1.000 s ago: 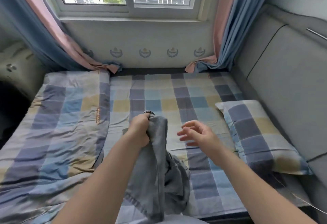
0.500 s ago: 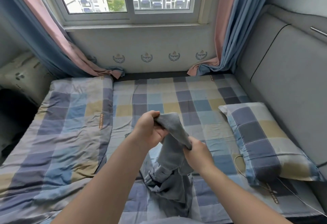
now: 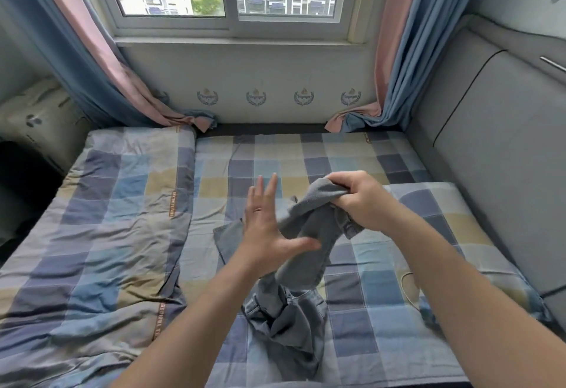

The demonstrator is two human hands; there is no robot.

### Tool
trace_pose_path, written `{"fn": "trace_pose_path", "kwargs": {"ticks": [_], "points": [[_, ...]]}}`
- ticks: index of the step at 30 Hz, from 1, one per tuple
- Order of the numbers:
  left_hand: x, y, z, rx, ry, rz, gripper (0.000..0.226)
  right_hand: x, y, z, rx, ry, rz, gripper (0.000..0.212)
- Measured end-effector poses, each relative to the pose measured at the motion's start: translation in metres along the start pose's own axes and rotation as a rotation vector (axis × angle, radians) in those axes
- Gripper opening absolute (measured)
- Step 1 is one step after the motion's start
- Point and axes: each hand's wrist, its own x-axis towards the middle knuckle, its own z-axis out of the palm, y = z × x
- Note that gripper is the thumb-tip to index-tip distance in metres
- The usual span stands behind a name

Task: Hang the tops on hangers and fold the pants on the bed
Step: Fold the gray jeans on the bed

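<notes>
Loosely bunched grey denim pants [image 3: 306,269] hang from right hand [image 3: 361,200].

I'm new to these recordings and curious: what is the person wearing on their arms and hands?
No sleeves show: the left arm and right arm are bare to the picture's edge. The left hand wears a thin ring on one finger. The right hand shows none. No gloves, watch or bracelet in view.
</notes>
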Motion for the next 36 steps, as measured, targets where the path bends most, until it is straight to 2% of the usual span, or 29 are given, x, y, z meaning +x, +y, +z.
{"fn": "trace_pose_path", "kwargs": {"ticks": [2,5,7,11,14,17,19,21,24,25,28,29,30,32,33,36], "points": [[0.001,0.009,0.004,-0.048,-0.090,0.072,0.126,0.001,-0.019,-0.006,-0.037,-0.099,-0.089,0.036],[0.004,0.019,0.014,-0.274,-0.136,0.024,0.069,0.005,-0.037,-0.012,-0.037,-0.079,-0.212,0.047],[0.005,0.020,0.022,-0.319,-0.166,-0.060,0.047,0.009,-0.041,-0.019,-0.002,-0.030,-0.267,0.050],[0.007,0.016,0.029,-0.504,-0.246,-0.124,0.047,0.016,-0.036,-0.033,0.012,0.063,-0.301,0.047],[0.009,0.020,0.028,-0.485,-0.269,-0.137,0.044,0.026,-0.025,-0.040,0.041,0.189,-0.238,0.032],[0.011,0.025,0.031,-0.421,-0.120,-0.190,0.036,0.038,-0.005,-0.043,0.095,0.364,0.005,0.019],[0.014,0.025,0.033,-0.432,-0.032,-0.268,0.028,0.037,0.006,-0.044,0.027,0.414,0.156,0.023],[0.016,0.026,0.030,-0.521,0.023,-0.356,0.020,0.024,0.011,-0.041,-0.084,0.441,0.097,0.025],[0.021,0.029,0.023,-0.621,0.130,-0.432,0.016,-0.006,0.022,-0.023,0.005,0.281,-0.037,0.005],[0.022,0.031,0.020,-0.643,0.157,-0.451,0.018,-0.016,0.028,-0.012,0.076,0.187,-0.020,0.010],[0.026,0.038,0.015,-0.765,0.193,-0.499,0.022,-0.038,0.048,0.026,0.229,-0.004,0.168,0.056],[0.027,0.041,0.013,-0.821,0.193,-0.517,0.021,-0.041,0.055,0.040,0.282,-0.061,0.227,0.061],[0.029,0.045,0.012,-0.874,0.188,-0.536,0.020,-0.043,0.062,0.053,0.315,-0.131,0.255,0.053],[0.031,0.054,0.010,-0.953,0.154,-0.553,0.019,-0.043,0.071,0.073,0.274,-0.212,0.284,0.024],[0.032,0.058,0.010,-0.973,0.133,-0.544,0.019,-0.043,0.074,0.078,0.263,-0.203,0.301,0.019],[0.036,0.068,0.004,-1.011,0.110,-0.508,0.019,-0.039,0.084,0.079,0.283,-0.081,0.338,0.020]]}}
